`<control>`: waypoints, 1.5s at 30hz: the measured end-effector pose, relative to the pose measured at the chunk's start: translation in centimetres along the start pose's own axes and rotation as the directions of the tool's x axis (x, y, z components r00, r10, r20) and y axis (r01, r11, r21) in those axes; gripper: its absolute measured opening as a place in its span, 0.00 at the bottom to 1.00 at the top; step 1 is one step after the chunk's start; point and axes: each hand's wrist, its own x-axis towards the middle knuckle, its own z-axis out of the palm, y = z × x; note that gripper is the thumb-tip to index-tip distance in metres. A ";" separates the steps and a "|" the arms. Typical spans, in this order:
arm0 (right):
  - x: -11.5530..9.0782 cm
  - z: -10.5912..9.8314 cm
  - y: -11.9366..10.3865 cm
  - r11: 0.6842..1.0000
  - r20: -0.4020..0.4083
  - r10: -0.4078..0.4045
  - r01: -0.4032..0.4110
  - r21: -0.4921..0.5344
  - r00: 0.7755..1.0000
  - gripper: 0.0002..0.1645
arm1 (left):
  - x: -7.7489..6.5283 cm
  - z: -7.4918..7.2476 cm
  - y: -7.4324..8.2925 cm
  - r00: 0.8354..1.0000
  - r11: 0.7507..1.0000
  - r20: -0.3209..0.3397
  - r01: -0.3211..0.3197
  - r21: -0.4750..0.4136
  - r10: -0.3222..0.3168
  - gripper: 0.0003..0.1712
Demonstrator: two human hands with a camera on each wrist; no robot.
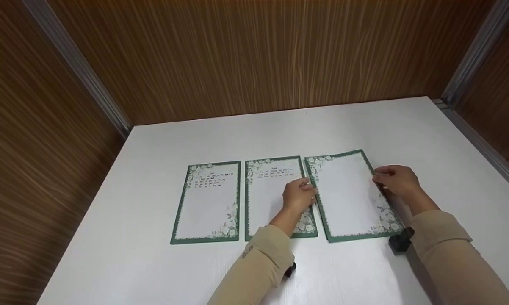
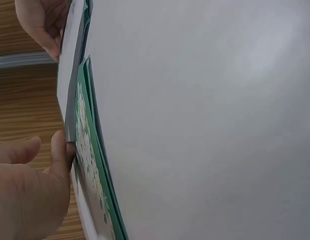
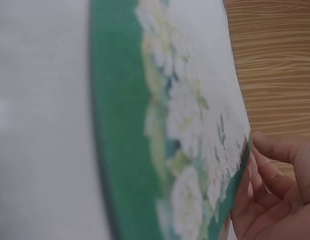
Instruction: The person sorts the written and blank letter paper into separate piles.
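Note:
Three sheets of letter paper with green floral borders lie side by side on a white table. The right sheet (image 1: 349, 199) shows no writing, and its top edge bows slightly. My right hand (image 1: 396, 182) pinches its right edge, thumb above and fingers beneath, as the right wrist view also shows at the hand (image 3: 277, 185). At its left edge, my left hand (image 1: 299, 195) holds the border between thumb and finger. That hand is over the middle sheet (image 1: 265, 199) and hides part of it. Lines of handwriting run across the top of the middle sheet and the left sheet (image 1: 210, 212).
The white table (image 1: 153, 144) meets wood-grain panels (image 1: 258, 55) at the back and sides. Black wrist-worn devices show under both sleeves, the right one (image 1: 401, 240) close to the right sheet's lower corner. In the left wrist view, paper edges look layered.

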 end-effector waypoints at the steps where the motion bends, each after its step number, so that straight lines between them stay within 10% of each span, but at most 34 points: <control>1: 0.0 0.0 0.0 1.000 -0.004 -0.002 0.002 -0.001 1.000 0.29 | 0.0 0.0 0.0 1.000 1.000 0.005 0.005 -0.006 -0.005 0.23; 26: -0.2 0.7 -0.7 0.995 -0.154 0.047 -0.033 0.095 0.987 0.33 | 0.1 -0.9 0.0 0.999 0.997 0.015 -0.038 -0.066 0.039 0.25; 45: -0.4 4.8 -4.3 0.925 -0.267 0.024 0.081 0.372 0.963 0.41 | 1.3 -7.4 0.0 0.989 0.990 -0.040 -0.141 -0.028 0.140 0.32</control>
